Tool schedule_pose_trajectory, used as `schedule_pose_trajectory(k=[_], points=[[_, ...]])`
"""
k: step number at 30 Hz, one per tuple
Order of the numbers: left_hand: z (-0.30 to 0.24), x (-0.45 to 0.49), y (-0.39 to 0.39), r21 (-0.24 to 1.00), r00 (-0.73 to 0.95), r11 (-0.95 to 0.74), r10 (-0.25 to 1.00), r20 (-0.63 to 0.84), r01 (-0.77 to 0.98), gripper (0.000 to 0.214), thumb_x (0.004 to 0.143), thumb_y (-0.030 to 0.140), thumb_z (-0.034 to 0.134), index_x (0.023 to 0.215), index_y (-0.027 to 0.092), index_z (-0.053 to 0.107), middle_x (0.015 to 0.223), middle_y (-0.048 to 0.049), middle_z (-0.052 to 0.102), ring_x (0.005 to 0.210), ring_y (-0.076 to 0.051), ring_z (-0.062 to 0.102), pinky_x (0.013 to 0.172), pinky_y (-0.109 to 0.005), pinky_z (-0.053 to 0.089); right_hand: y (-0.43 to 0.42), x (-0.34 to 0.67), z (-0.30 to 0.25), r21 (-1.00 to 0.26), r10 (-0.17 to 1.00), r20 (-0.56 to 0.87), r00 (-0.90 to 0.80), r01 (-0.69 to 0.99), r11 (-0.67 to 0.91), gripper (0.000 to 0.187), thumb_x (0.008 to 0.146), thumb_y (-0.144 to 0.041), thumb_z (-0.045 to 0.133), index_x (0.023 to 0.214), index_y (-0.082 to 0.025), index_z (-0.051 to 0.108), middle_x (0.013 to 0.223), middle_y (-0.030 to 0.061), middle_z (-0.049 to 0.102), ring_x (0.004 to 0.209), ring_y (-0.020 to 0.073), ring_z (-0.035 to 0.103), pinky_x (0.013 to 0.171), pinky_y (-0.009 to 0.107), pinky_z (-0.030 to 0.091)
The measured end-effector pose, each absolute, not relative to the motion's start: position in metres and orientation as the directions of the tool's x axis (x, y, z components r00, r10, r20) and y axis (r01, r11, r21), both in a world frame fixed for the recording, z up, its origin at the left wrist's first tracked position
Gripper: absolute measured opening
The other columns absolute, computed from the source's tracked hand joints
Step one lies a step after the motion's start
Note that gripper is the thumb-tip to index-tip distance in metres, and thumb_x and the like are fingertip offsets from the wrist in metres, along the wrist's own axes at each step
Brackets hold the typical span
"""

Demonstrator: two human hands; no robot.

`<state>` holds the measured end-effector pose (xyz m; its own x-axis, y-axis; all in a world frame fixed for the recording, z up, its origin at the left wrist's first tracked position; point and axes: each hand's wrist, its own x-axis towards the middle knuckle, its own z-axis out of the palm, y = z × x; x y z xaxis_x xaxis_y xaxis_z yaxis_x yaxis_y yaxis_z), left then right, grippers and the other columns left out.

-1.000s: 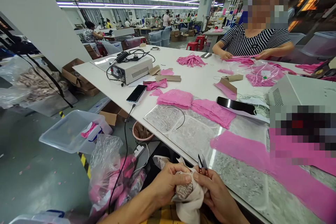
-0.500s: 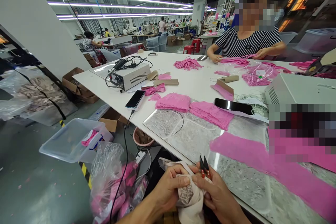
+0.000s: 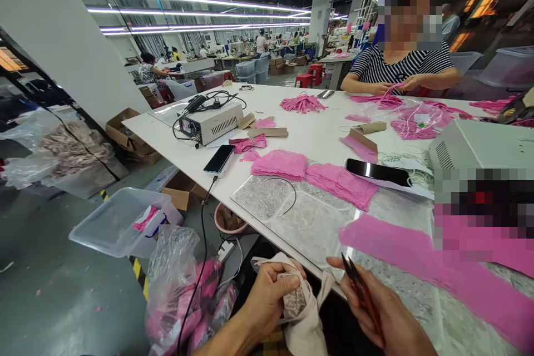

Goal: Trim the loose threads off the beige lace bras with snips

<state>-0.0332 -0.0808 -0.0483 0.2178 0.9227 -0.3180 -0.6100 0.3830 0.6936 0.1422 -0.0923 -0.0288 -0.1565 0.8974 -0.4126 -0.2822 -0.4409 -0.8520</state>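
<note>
My left hand [image 3: 267, 296] is closed around a beige lace garment [image 3: 301, 311] at the bottom of the view, below the table's front edge. My right hand [image 3: 386, 317] sits a little to the right, apart from the garment, and grips small thread snips [image 3: 355, 283] with their blades pointing up and left. A pink lace strip [image 3: 387, 245] lies on the table just above my right hand.
The white table [image 3: 312, 133] carries stacks of pink lace [image 3: 279, 162], two phones [image 3: 218, 159], a grey control box [image 3: 211, 121] and a white machine [image 3: 479, 147]. A person in a striped shirt [image 3: 400, 64] works opposite. Bags [image 3: 175, 283] and a plastic bin [image 3: 120, 222] stand on the floor at left.
My right hand has pulled away to the right from the beige garment, taking the snips with it. My left hand still holds the garment.
</note>
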Motion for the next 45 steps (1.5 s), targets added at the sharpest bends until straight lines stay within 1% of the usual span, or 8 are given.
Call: schedule_pose_trajectory(k=[3,5,7,10,15,19,27,45], points=[[-0.046,-0.033,-0.081,0.728,0.182,0.362,0.931,-0.318,-0.582,0.028,0.051,0.030,0.084,0.062,0.010,0.068,0.070,-0.0025,0.058,0.055,-0.010,0.050,0.055,-0.022,0.038,-0.099,0.140,-0.018,-0.824,0.834,-0.465,-0.297,-0.201,-0.530,0.055,0.067,-0.069,0.058,0.089,-0.019,0.066,0.054,-0.0063,0.038,0.037,0.0039,0.020,0.032,0.018,0.012],[-0.045,-0.033,-0.082,0.740,0.177,0.356,0.933,-0.313,-0.571,0.029,0.052,0.031,0.083,0.064,0.009,0.069,0.070,-0.0025,0.057,0.055,-0.009,0.048,0.053,-0.021,0.036,-0.101,0.131,-0.015,-0.818,0.794,-0.464,-0.393,-0.153,-0.554,0.058,0.061,-0.074,0.058,0.075,-0.018,0.064,0.049,-0.0072,0.035,0.035,0.0030,0.018,0.030,0.018,0.007],[-0.045,-0.033,-0.083,0.749,0.173,0.351,0.935,-0.309,-0.562,0.029,0.052,0.032,0.083,0.065,0.009,0.069,0.069,-0.0027,0.057,0.055,-0.009,0.048,0.053,-0.021,0.035,-0.101,0.122,-0.017,-0.807,0.763,-0.475,-0.439,-0.128,-0.576,0.057,0.060,-0.075,0.058,0.067,-0.018,0.060,0.046,-0.0090,0.031,0.033,0.0020,0.015,0.029,0.017,0.007],[-0.045,-0.033,-0.084,0.780,0.155,0.339,0.940,-0.303,-0.526,0.028,0.054,0.032,0.082,0.067,0.010,0.070,0.070,-0.0036,0.058,0.055,-0.009,0.048,0.052,-0.021,0.035,-0.098,0.117,-0.025,-0.801,0.745,-0.487,-0.456,-0.106,-0.589,0.056,0.064,-0.074,0.056,0.063,-0.018,0.056,0.045,-0.0104,0.029,0.031,0.0011,0.012,0.028,0.016,0.007],[-0.046,-0.035,-0.084,0.837,0.132,0.300,0.954,-0.270,-0.457,0.023,0.061,0.031,0.078,0.070,0.011,0.072,0.076,-0.0042,0.060,0.057,-0.010,0.048,0.053,-0.021,0.035,-0.097,0.118,-0.033,-0.817,0.741,-0.453,-0.495,-0.100,-0.567,0.056,0.064,-0.074,0.055,0.066,-0.018,0.057,0.043,-0.0098,0.034,0.029,0.0016,0.019,0.028,0.017,0.009],[-0.047,-0.035,-0.084,0.844,0.135,0.292,0.956,-0.259,-0.450,0.021,0.062,0.030,0.078,0.070,0.012,0.073,0.074,-0.0036,0.059,0.060,-0.011,0.050,0.056,-0.022,0.037,-0.097,0.118,-0.027,-0.815,0.749,-0.481,-0.456,-0.081,-0.574,0.054,0.067,-0.071,0.055,0.067,-0.017,0.057,0.045,-0.0102,0.033,0.029,0.0009,0.016,0.028,0.017,0.009],[-0.050,-0.035,-0.084,0.874,0.119,0.248,0.969,-0.218,-0.419,0.016,0.066,0.029,0.076,0.070,0.013,0.074,0.079,-0.0043,0.061,0.065,-0.012,0.052,0.062,-0.021,0.039,-0.094,0.118,-0.036,-0.844,0.749,-0.449,-0.487,-0.042,-0.534,0.056,0.068,-0.073,0.052,0.068,-0.018,0.057,0.044,-0.0104,0.033,0.028,0.0010,0.017,0.027,0.017,0.009],[-0.051,-0.037,-0.085,0.956,0.068,0.174,0.984,-0.163,-0.237,0.018,0.070,0.031,0.072,0.072,0.013,0.074,0.083,-0.0060,0.065,0.070,-0.015,0.054,0.065,-0.023,0.041,-0.094,0.119,-0.048,-0.843,0.754,-0.445,-0.482,-0.058,-0.535,0.057,0.070,-0.074,0.049,0.073,-0.017,0.057,0.045,-0.0109,0.033,0.027,0.0007,0.017,0.029,0.018,0.009]])
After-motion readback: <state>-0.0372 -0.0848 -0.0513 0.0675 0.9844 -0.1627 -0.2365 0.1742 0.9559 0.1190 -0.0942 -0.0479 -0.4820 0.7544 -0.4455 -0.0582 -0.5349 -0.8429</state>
